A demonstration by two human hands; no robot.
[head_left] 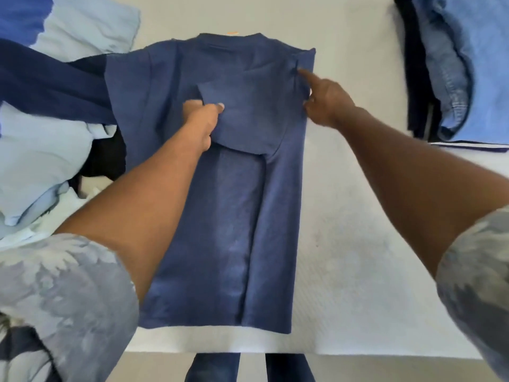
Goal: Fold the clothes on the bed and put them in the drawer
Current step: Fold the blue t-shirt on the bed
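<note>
Your left hand (202, 119) pinches the sleeve (245, 117) across the shirt (220, 230) so your right hand (327, 102), forefinger straight, can pin the crease.

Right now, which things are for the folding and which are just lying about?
In use: shirt, left hand gripping its sleeve, right hand touching its shoulder.
Lying about for now: pile, stack, bed.

Blue T-shirt (220, 216) flat on the bed (358, 244) (its sleeve (248, 119) in the left hand (202, 119))
</note>
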